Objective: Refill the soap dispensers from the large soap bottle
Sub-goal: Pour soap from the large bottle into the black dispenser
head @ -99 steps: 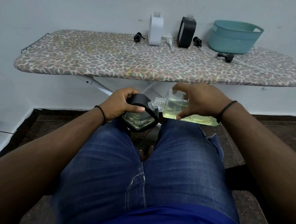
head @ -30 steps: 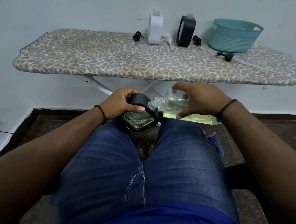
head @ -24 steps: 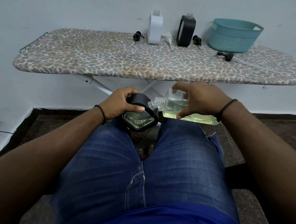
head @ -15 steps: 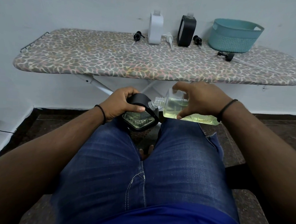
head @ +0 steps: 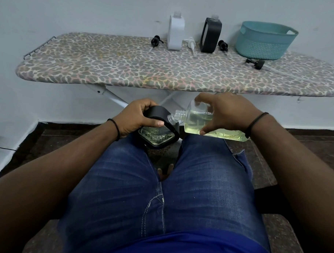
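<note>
Nothing has shifted since earlier frames: left hand [head: 138, 118] grips the black-sleeved square glass soap dispenser [head: 158, 133] above the knees. Right hand [head: 227, 112] holds the large clear plastic bottle of yellow soap [head: 206, 123] tipped sideways, neck at the dispenser's top. Behind, on the leopard-print ironing board [head: 127, 66]: white dispenser [head: 175, 33], black dispenser [head: 210, 35], teal basket [head: 265, 42].

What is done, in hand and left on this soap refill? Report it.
Done: all pumps are off; four lie on the ironing board.
In hand: the right hand tips the large soap bottle at the black dispenser that the left hand holds on the knee; liquid shows inside it.
Left: the white dispenser and second black dispenser stand uncapped; their fill level is unreadable.
</note>
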